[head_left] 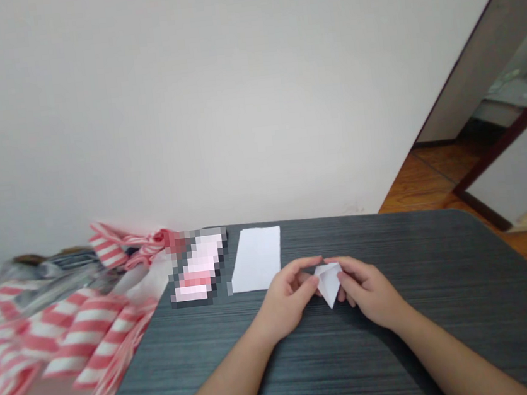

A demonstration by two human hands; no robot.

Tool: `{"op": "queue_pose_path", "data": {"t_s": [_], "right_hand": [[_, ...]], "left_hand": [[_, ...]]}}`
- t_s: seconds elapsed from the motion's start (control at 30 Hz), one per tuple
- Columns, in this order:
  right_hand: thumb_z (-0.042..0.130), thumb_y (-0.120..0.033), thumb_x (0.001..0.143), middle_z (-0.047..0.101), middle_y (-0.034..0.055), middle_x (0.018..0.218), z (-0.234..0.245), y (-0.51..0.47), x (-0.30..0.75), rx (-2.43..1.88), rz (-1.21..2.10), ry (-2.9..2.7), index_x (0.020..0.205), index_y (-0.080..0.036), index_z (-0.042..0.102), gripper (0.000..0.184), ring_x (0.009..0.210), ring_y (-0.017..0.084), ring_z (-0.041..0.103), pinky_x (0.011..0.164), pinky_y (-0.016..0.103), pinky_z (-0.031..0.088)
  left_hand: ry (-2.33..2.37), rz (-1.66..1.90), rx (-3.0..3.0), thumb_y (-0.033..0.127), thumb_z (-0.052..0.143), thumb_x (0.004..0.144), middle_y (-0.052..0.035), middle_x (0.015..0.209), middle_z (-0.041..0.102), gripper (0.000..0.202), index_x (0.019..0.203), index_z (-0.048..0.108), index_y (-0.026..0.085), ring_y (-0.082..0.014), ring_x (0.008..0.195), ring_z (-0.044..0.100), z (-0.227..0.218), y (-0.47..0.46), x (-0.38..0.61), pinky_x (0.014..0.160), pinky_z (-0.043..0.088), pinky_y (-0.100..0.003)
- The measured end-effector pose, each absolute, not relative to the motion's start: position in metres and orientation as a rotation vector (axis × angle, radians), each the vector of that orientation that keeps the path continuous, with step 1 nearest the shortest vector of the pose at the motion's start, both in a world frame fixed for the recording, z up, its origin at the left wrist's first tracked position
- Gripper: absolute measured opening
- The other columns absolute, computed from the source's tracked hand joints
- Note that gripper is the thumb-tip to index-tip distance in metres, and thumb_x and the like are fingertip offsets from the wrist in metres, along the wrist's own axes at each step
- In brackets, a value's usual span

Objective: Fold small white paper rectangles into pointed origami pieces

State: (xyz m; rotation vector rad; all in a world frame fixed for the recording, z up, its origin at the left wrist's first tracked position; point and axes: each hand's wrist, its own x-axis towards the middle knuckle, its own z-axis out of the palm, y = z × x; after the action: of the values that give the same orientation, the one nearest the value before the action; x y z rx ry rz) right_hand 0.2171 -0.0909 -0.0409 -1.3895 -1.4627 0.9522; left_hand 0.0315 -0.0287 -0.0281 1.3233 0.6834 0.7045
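Between both hands' fingers (317, 277), small white folded paper (329, 284) (point downward)

White paper sheet (256, 258) & blurred pink obj (200, 273) on grey table (447, 303), red-striped cloth (65, 340) at left.

Both forearms are bare to the frame's edge (no sleeve, watch or ring shows); each hand (287, 299) is ungloved.

A pixelated pink block (200, 267) hides one item; the striped cloth (47, 349) is cut off at left.
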Motion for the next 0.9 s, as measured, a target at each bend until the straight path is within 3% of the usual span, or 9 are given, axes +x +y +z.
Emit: {"op": "queue_pose_path", "data": {"t_s": [0.2, 0.3, 0.4, 0.57, 0.8, 0.9], "right_hand": [[0.048, -0.030, 0.094, 0.056, 0.0018, 0.077, -0.047, -0.093, 0.220, -1.255, 0.923, -1.452, 0.115, -0.022, 0.065, 0.029, 0.051, 0.010, 0.051, 0.047, 0.023, 0.044], [0.047, -0.031, 0.095, 0.056, 0.0043, 0.086, -0.045, -0.094, 0.222, -1.178, 0.921, -1.480, 0.118, -0.023, 0.065, 0.030, 0.055, 0.011, 0.053, 0.048, 0.024, 0.046], [0.048, -0.032, 0.095, 0.058, 0.0068, 0.092, -0.044, -0.093, 0.222, -1.217, 0.841, -1.523, 0.115, -0.023, 0.067, 0.029, 0.062, 0.013, 0.056, 0.052, 0.026, 0.048], [0.056, -0.028, 0.090, 0.063, 0.0080, 0.096, -0.045, -0.090, 0.221, -1.289, 0.685, -1.631, 0.109, -0.024, 0.070, 0.024, 0.079, 0.019, 0.061, 0.067, 0.030, 0.050], [0.059, -0.027, 0.087, 0.064, 0.0057, 0.094, -0.056, -0.090, 0.214, -1.263, 0.956, -1.421, 0.126, -0.024, 0.051, 0.040, 0.074, 0.018, 0.063, 0.065, 0.029, 0.051], [0.057, -0.026, 0.089, 0.065, 0.0054, 0.092, -0.054, -0.092, 0.215, -1.264, 0.982, -1.421, 0.119, -0.022, 0.054, 0.030, 0.075, 0.018, 0.063, 0.067, 0.029, 0.050]], "left_hand": [[0.611, 0.760, 1.057, 0.027, 0.068, 0.080, -0.0105, 0.121, 0.062, 0.036, 0.115, 0.061, 0.019, -0.0203, 0.098, 0.062, -0.036, -0.025, 0.033, 0.086, 0.051, -0.036], [0.551, 0.768, 0.904, 0.025, 0.071, 0.078, -0.0118, 0.126, 0.059, 0.038, 0.113, 0.058, 0.019, -0.0229, 0.106, 0.061, -0.039, -0.025, 0.035, 0.087, 0.052, -0.038], [0.526, 0.728, 0.813, 0.026, 0.072, 0.077, -0.0116, 0.116, 0.064, 0.042, 0.116, 0.056, 0.019, -0.0216, 0.097, 0.064, -0.040, -0.025, 0.035, 0.084, 0.053, -0.039], [0.628, 0.630, 0.871, 0.031, 0.076, 0.075, -0.0040, 0.082, 0.068, 0.049, 0.117, 0.055, 0.016, -0.0166, 0.075, 0.067, -0.043, -0.027, 0.036, 0.076, 0.056, -0.036], [0.652, 0.527, 1.029, 0.029, 0.072, 0.077, -0.0075, 0.085, 0.070, 0.031, 0.100, 0.060, 0.011, -0.0160, 0.074, 0.068, -0.040, -0.028, 0.038, 0.071, 0.056, -0.028], [0.663, 0.515, 1.039, 0.028, 0.071, 0.078, -0.0077, 0.084, 0.071, 0.030, 0.100, 0.060, 0.012, -0.0163, 0.074, 0.069, -0.040, -0.028, 0.038, 0.070, 0.056, -0.028]]}}
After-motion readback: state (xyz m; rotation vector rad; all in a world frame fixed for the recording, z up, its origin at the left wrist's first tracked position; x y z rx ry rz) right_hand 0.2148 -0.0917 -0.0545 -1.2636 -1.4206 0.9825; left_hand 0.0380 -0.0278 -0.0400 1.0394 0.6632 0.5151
